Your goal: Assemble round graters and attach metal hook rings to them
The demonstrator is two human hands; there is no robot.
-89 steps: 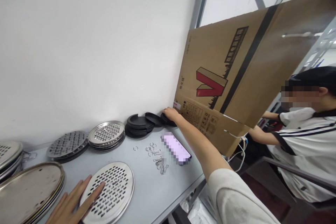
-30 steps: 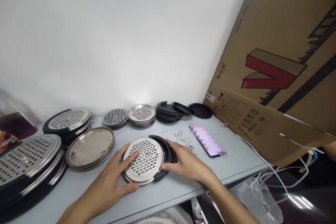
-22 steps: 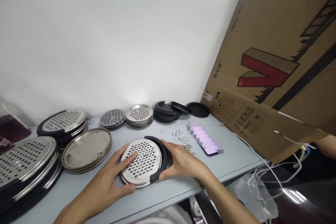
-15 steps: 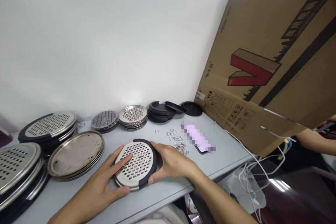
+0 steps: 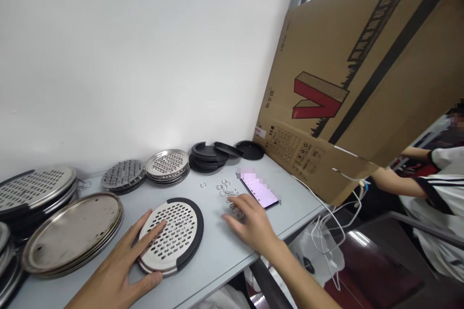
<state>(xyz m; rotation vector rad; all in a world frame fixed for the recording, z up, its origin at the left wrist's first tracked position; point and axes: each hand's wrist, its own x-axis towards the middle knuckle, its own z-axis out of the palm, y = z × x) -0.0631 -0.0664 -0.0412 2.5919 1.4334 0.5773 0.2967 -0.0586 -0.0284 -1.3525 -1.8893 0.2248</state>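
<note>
A round grater [image 5: 178, 231] with a slotted metal face and a black rim on its right side lies near the table's front edge. My left hand [image 5: 125, 263] grips its left side, the thumb at the near edge and fingers on the metal face. Apart from the grater, to its right, my right hand [image 5: 255, 227] is held open, thumb and fingertips around a small heap of metal clips [image 5: 237, 211] that they partly cover. Whether it touches them I cannot tell. Several small metal rings [image 5: 223, 187] lie just beyond.
Stacks of metal graters [image 5: 167, 164], plain metal discs [image 5: 72, 231] and black plastic rims [image 5: 208, 157] line the wall. A phone [image 5: 259, 188] lies right of the rings. A large cardboard box [image 5: 322, 82] leans at the right, with white cables [image 5: 335, 236] below and another person's arm [image 5: 395, 181] beyond.
My right hand has let go of the grater's black rim and moved right to the metal clips. My left hand stays on the grater. The view has turned rightward.
</note>
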